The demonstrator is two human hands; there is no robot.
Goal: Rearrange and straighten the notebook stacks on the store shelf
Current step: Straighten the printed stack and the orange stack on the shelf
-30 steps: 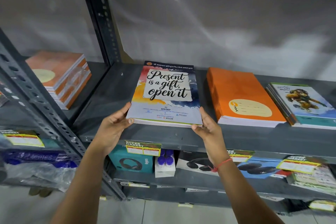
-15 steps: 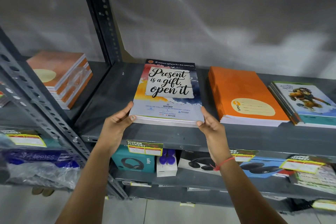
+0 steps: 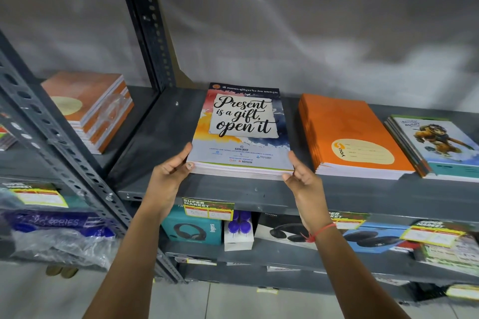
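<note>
Bracing the "Present is a gift, open it" notebook stack (image 3: 242, 134) between both hands, I have my left hand (image 3: 169, 172) pressed on its near-left corner and my right hand (image 3: 302, 176) on its near-right corner, palms apart with the stack clamped between them. It lies flat on the grey metal shelf (image 3: 155, 137), straight ahead of me, its long axis running away toward the wall. Both hands sit about equally near. The orange notebook stack (image 3: 350, 134) lies just beside it on the right, not touching, so I judge any squaring push should go straight back.
</note>
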